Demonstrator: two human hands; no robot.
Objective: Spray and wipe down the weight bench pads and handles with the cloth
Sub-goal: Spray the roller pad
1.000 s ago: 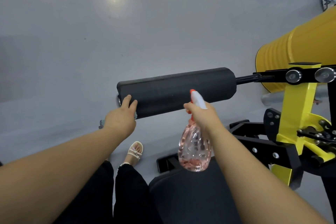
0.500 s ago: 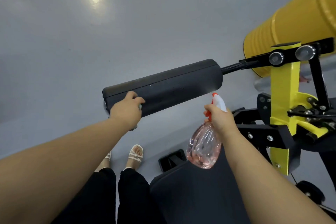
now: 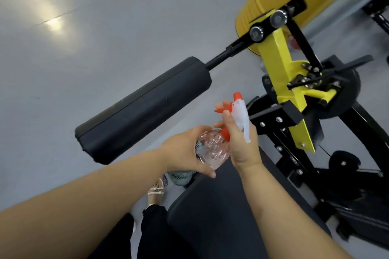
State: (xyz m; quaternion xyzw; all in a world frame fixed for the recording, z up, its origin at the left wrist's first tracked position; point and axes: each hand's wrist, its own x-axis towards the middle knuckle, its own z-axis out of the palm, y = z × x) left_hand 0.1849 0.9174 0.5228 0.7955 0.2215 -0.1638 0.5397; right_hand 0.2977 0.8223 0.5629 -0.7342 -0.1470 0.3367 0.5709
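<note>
Now, right hand (image 3: 242, 145): fingers curled round the neck of the spray bottle (image 3: 214, 150).
Left hand (image 3: 182, 151): fingers wrapped round the bottle's belly, cloth (image 3: 181, 175) bunched beneath the palm.
Roller pad (image 3: 143, 109): beyond the fingertips, untouched.

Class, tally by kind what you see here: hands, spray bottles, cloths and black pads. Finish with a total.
Hands: 2 (left hand, right hand)
Spray bottles: 1 (spray bottle)
Cloths: 1 (cloth)
Black pads: 2 (roller pad, seat pad)
Total: 6
</note>
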